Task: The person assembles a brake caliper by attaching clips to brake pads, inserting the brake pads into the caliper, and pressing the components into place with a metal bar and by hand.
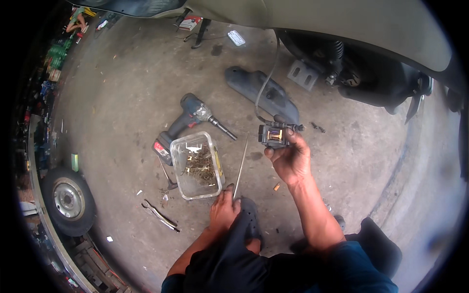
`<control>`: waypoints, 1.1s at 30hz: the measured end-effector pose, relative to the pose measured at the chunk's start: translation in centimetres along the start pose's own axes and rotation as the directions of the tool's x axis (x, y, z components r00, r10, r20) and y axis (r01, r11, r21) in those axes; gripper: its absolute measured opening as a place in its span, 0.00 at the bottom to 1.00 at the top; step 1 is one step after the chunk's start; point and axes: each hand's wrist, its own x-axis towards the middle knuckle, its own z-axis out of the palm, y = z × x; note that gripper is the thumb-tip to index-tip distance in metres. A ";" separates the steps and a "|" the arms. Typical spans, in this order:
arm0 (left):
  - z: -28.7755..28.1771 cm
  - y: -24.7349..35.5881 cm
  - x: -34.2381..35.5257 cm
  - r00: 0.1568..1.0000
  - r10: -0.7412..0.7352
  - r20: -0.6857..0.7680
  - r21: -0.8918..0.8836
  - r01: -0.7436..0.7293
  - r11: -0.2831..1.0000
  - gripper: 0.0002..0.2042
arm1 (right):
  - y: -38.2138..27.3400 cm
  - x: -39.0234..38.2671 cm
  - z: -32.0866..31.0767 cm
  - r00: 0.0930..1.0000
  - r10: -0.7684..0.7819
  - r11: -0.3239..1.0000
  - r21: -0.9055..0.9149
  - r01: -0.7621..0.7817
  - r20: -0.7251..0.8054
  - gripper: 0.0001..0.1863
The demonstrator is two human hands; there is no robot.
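My right hand [293, 163] holds up a dark brake caliper [273, 134] with copper-coloured metal inside and a hose attached. My left hand [223, 212] is low by a clear plastic box [178, 178], its fingers closed at the lower end of a long thin metal rod [242, 163]. Dirty debris and small metal clips lie in the box. A cordless impact wrench [188, 119] with a socket extension lies behind the box, a T-handle tool [166, 173] beside it. Pliers [159, 215] lie left of my hands.
A vehicle's bodywork [381, 29] with exposed suspension [337, 61] overhangs the upper right. A dark plastic cover [256, 90] and metal bracket [303, 75] lie under it. A wheel [68, 200] lies at left, along a cluttered edge. Another person's limb [77, 22] shows at upper left.
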 end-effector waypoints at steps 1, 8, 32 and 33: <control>-1.1 1.3 0.8 1.000 0.004 0.003 -0.004 -0.004 1.000 0.21 | -0.2 0.0 0.0 1.000 0.010 1.000 0.012 -0.010 0.009 0.26; -6.7 10.6 11.8 0.765 0.569 -0.302 -0.092 -0.617 0.781 0.23 | -1.6 -1.0 0.1 0.999 -0.032 0.987 -0.160 0.035 0.025 0.32; -5.2 8.7 13.1 0.920 0.334 -0.203 -0.789 -0.356 0.501 0.11 | -2.0 -3.8 1.7 0.986 -0.163 0.961 -0.232 0.151 -0.037 0.26; -5.5 8.8 12.9 0.866 0.421 -0.268 -0.621 -0.490 0.612 0.11 | -1.7 -3.5 1.1 0.990 -0.130 0.970 -0.212 0.116 -0.052 0.26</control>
